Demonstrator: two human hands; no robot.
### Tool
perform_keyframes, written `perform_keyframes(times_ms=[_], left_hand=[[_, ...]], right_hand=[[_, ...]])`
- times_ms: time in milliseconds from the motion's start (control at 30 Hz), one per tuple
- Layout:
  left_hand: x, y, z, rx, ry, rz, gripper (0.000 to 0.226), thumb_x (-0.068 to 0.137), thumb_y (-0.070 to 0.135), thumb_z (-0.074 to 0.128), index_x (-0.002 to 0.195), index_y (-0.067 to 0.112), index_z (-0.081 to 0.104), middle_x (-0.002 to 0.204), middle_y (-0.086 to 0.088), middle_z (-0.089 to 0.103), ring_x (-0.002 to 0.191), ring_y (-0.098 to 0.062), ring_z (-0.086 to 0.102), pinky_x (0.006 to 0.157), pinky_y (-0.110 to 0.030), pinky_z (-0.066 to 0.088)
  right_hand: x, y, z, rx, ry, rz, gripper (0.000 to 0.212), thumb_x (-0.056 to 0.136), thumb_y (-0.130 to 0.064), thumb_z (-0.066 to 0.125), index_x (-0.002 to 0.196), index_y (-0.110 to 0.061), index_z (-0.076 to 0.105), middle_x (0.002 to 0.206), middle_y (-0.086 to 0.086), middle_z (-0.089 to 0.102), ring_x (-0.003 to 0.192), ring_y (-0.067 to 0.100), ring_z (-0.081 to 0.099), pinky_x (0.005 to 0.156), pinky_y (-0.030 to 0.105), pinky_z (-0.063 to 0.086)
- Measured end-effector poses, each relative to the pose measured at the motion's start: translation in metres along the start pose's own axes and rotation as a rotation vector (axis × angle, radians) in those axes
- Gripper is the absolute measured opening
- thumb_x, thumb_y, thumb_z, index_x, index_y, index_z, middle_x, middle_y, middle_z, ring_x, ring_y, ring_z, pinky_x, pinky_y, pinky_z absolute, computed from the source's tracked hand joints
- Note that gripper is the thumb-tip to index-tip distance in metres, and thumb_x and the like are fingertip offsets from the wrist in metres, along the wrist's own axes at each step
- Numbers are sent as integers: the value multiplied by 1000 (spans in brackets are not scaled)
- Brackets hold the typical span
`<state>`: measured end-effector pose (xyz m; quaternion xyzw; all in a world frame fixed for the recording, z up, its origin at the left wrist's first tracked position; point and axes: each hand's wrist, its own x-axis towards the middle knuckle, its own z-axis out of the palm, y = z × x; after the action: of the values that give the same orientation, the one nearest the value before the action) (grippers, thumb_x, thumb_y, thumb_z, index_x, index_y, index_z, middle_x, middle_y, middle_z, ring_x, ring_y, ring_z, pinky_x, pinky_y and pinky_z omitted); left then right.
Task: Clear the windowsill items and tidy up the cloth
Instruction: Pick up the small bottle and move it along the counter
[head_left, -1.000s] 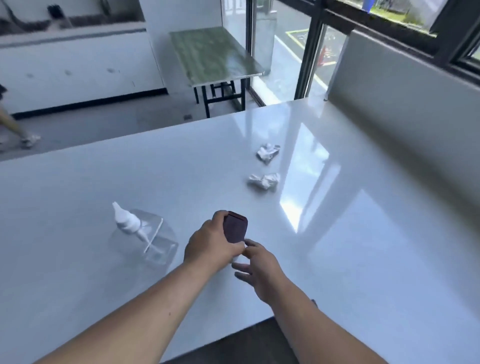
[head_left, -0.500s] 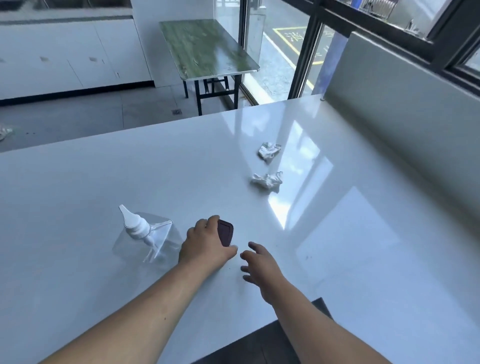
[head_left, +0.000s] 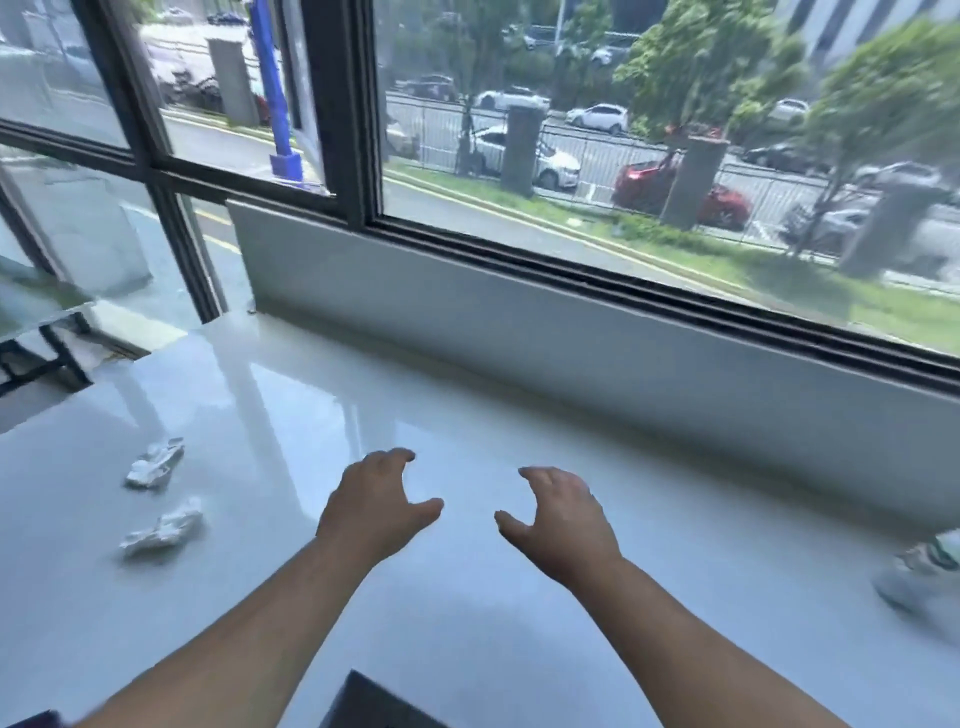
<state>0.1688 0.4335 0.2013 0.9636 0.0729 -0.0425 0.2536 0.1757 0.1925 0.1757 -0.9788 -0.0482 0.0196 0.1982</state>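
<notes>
Both my hands hover over the glossy white windowsill (head_left: 519, 649), empty, with fingers spread and curled. My left hand (head_left: 376, 506) and my right hand (head_left: 558, 519) are side by side, a palm's width apart. Two crumpled white paper wads lie to the left: one wad (head_left: 155, 464) farther back, the other wad (head_left: 163, 530) nearer. A blurred white and green cloth-like thing (head_left: 922, 569) lies at the right edge. A sliver of the dark maroon object (head_left: 36, 719) shows at the bottom left corner.
A low white wall (head_left: 571, 332) under the black-framed window (head_left: 358, 156) bounds the sill at the back. A dark patch (head_left: 374, 704) shows at the sill's near edge. A street with cars is outside.
My left hand let go of the dark maroon object. My view swung right toward the window; the spray bottle left the view. Both hands now hover open over the sill.
</notes>
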Motion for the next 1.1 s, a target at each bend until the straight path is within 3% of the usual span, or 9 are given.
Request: perform_keyframes(times_ms=[133,333,500,633,733,833,900,1000,1100], left_hand=[[20,128,58,18,-85,211,77,83,56,71,153,32,46,158,7,48,144,-21,39,105,-42,47],[9,309,169,95,-261,438,80,85,59,68,156,34,40,159,11,45,145,-19,40,106,-42,48],[-9,437,259,148,-375,563,82,84,59,68,156,34,38,161,11,43,146,-17,40,108,-41,47],[-16,513,320,196,-422,629,83,82,60,69,156,35,38,160,11,43,145,-16,41,100,-38,47],[-12,555,359,215,-440,646,84,80,59,71,155,35,39,159,10,45,142,-17,42,92,-37,45],[-5,586,394,226,-475,651,89,79,59,73,156,32,39,158,6,46,142,-21,44,104,-38,48],[0,602,415,222,-515,624,92,76,61,74,156,32,37,159,5,46,139,-22,48,105,-41,50],[8,622,444,124,-612,508,98,71,61,78,155,34,35,158,5,46,114,-23,68,92,-45,59],[18,631,470,-32,-669,418,104,67,59,82,156,34,35,155,5,50,101,-17,70,83,-40,61]], right_hand=[[-27,134,-58,-35,117,186,73,91,-66,54,154,-30,42,155,-8,47,147,19,33,119,35,28],[-85,308,-128,-20,232,430,73,90,-64,56,152,-27,45,152,-4,51,145,21,35,119,37,31],[-133,429,-161,50,293,631,69,85,-63,59,145,-30,51,146,-6,55,137,21,42,109,39,41],[-154,508,-172,84,286,737,61,81,-61,63,134,-30,57,136,-6,61,129,22,47,100,38,45],[-155,556,-171,119,275,788,68,83,-60,64,142,-28,54,145,-4,57,136,23,44,106,39,45],[-146,592,-162,178,268,823,71,83,-59,66,145,-28,52,147,-4,56,138,22,43,107,38,44],[-136,609,-154,239,263,848,72,82,-59,67,146,-28,50,147,-4,56,137,22,43,105,38,45],[-117,629,-140,388,238,887,79,80,-63,68,148,-29,47,149,-1,54,136,23,48,103,41,49],[-96,641,-128,644,209,945,85,80,-58,72,155,-33,39,154,1,50,133,24,56,98,38,49]])
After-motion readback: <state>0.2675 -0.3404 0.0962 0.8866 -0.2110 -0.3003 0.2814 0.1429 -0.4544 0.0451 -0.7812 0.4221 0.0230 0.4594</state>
